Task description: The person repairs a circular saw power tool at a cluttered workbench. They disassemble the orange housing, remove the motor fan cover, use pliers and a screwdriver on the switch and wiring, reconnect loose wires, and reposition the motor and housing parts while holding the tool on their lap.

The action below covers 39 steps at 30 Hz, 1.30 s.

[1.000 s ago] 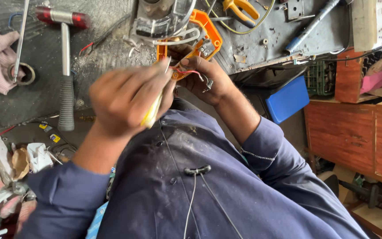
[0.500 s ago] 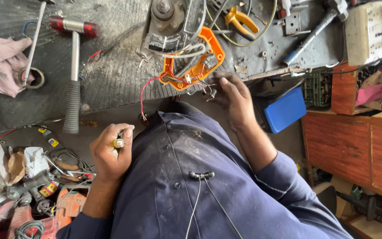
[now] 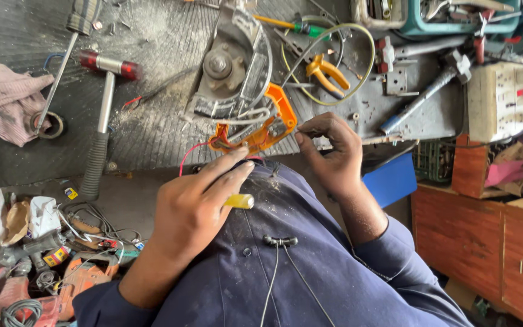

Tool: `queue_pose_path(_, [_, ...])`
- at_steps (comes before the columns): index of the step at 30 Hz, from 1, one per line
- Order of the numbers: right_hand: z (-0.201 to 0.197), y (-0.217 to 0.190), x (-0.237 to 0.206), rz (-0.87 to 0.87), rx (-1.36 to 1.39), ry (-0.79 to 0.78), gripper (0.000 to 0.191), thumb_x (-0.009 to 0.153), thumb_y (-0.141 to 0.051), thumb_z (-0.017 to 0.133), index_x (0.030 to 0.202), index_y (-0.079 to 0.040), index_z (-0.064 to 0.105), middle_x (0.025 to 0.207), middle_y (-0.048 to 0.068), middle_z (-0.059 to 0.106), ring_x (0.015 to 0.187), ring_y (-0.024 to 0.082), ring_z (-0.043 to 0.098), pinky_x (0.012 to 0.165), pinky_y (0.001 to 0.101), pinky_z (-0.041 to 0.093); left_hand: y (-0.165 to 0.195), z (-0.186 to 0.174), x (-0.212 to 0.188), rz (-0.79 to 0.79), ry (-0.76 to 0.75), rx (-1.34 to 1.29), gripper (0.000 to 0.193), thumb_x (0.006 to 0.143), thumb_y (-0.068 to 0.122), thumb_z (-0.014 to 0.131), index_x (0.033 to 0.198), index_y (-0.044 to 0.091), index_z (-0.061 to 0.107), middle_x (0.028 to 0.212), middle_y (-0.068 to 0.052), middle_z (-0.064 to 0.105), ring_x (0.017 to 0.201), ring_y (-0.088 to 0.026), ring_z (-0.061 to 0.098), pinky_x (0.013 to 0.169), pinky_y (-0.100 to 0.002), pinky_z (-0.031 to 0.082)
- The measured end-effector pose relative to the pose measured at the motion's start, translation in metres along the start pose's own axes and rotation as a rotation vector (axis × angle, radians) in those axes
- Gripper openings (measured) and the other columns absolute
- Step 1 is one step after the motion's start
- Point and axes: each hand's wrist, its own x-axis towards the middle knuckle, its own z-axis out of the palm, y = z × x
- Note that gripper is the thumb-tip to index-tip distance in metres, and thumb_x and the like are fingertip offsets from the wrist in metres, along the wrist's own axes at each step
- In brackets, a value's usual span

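- The left hand (image 3: pixel 192 209) is curling around a yellow-handled tool (image 3: pixel 239 201), only the yellow butt end showing below the fingers; its fingertips are reaching up to the lower edge of the orange handle housing (image 3: pixel 261 130)
- The right hand (image 3: pixel 328 151) is pinching narrowly, thumb and fingers drawn together just beside the right end of the orange housing; what it is pinching is too small to tell
- The orange housing is lying at the near edge of the workbench (image 3: pixel 152 54), joined to a grey metal blade guard (image 3: pixel 231 72) above it; a red wire (image 3: pixel 192 154) is trailing from its left end down over the bench edge
- A red-headed hammer (image 3: pixel 101 130) with a black grip is lying to the left on the bench, well apart from both hands; a pink rag (image 3: pixel 7 100) is sitting further left
- Orange-handled pliers (image 3: pixel 325 69) are resting above the right hand, inside a loop of yellowish cable (image 3: pixel 364 60)
- A blue panel (image 3: pixel 394 178) is showing below the bench, to the right of the right wrist
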Motion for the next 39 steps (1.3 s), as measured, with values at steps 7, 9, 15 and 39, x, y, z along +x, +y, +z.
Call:
queue_pose_path(7, [-0.029, 0.038, 0.044, 0.211, 0.168, -0.141, 0.023, 0.093, -0.002, 0.074, 0.114, -0.001, 0.065, 0.113, 0.007, 0.065, 0.101, 0.012, 0.067, 0.088, 0.0270, 0.056, 0.001, 0.033, 0.047, -0.118, -0.099, 0.087, 0.038, 0.071, 0.010, 0.083, 0.108, 0.011, 0.076, 0.104, -0.001, 0.075, 0.082, -0.021, 0.074, 0.068, -0.034, 0.056])
queue_pose_path(9, [-0.035, 0.058, 0.053, 0.303, 0.293, -0.232, 0.030, 0.095, -0.006, 0.073, 0.122, -0.001, 0.062, 0.117, 0.006, 0.065, 0.105, 0.012, 0.065, 0.091, 0.0285, 0.055, 0.002, 0.036, 0.052, -0.168, 0.017, 0.127, 0.028, 0.077, 0.014, 0.084, 0.104, 0.010, 0.075, 0.105, -0.002, 0.074, 0.083, -0.020, 0.074, 0.070, -0.033, 0.056])
queue_pose_path(15, [-0.054, 0.104, 0.069, 0.335, 0.405, -0.465, 0.038, 0.099, -0.015, 0.070, 0.131, 0.000, 0.056, 0.118, 0.006, 0.066, 0.106, 0.013, 0.065, 0.094, 0.0304, 0.056, -0.001, 0.039, 0.047, -0.560, 0.242, 0.212, 0.014, 0.099, 0.015, 0.083, 0.105, 0.004, 0.075, 0.098, -0.009, 0.074, 0.084, -0.017, 0.074, 0.073, -0.028, 0.056])
queue_pose_path(39, [-0.053, 0.106, 0.088, 0.034, 0.492, -0.373, 0.022, 0.106, -0.009, 0.066, 0.124, 0.002, 0.057, 0.116, 0.010, 0.064, 0.105, 0.016, 0.067, 0.094, 0.0321, 0.058, 0.013, 0.068, 0.011, -0.730, 0.052, -0.415, 0.026, 0.089, 0.011, 0.075, 0.114, 0.006, 0.073, 0.103, -0.006, 0.082, 0.089, -0.013, 0.080, 0.076, -0.027, 0.061])
